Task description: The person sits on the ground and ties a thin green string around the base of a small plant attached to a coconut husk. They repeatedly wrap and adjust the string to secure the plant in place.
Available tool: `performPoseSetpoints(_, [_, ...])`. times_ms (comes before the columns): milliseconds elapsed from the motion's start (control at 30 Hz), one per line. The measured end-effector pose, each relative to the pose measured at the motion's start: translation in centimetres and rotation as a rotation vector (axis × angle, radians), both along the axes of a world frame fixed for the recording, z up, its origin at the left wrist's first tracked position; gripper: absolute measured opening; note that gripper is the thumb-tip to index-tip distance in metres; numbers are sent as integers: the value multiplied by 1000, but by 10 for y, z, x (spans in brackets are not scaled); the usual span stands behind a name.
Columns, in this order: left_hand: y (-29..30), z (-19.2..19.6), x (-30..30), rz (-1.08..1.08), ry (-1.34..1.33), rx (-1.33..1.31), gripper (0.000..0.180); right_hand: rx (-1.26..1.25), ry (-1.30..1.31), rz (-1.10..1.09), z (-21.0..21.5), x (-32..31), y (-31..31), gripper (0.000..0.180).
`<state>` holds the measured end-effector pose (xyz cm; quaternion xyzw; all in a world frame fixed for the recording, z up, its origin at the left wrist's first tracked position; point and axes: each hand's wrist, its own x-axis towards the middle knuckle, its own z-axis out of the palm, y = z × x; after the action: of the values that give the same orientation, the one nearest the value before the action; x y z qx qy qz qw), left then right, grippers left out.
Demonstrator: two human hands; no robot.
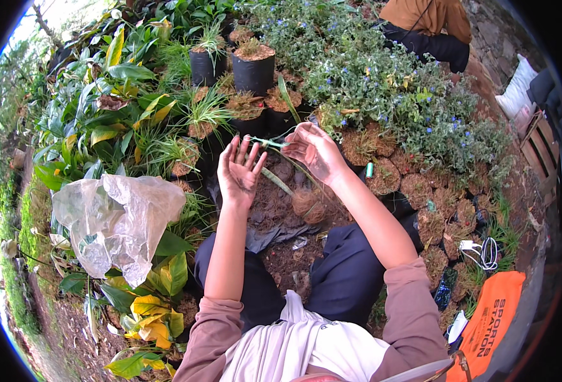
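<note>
String (271, 143), one thin green bit, ends hard to make out, stretched between left hand (238, 178) and right hand (314, 156). Left fingers are spread, string across the tips; right ones half curled, can't tell if they're pinching it. Beyond: one root ball (308, 206), one green spool (369, 170), at least four black pots (253, 75), some partly hidden.
</note>
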<state>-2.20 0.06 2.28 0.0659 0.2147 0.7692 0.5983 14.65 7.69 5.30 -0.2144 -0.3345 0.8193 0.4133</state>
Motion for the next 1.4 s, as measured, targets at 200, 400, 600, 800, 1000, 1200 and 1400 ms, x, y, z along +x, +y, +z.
performPoseSetpoints(200, [6,-7,-9,421,1070,-299,39,58,-79,-59,12,2,-2,6])
performPoseSetpoints(400, [2,1,3,-12,1126,54,22,59,-93,-16,16,4,-5,6])
performPoseSetpoints(600, [0,-2,15,-292,1062,73,22,82,-104,2,15,4,-5,6])
performPoseSetpoints(800, [1,-3,18,-214,544,-43,24,235,-507,-264,10,4,1,14])
performPoseSetpoints(1000, [1,-5,14,-257,329,-57,38,502,-571,-109,4,6,1,13])
performPoseSetpoints(1200, [0,-9,15,-341,307,22,43,1041,-829,-248,14,-12,-22,20])
performPoseSetpoints(1400, [-2,-4,20,-318,310,1,41,955,-812,-205,8,-11,-20,15])
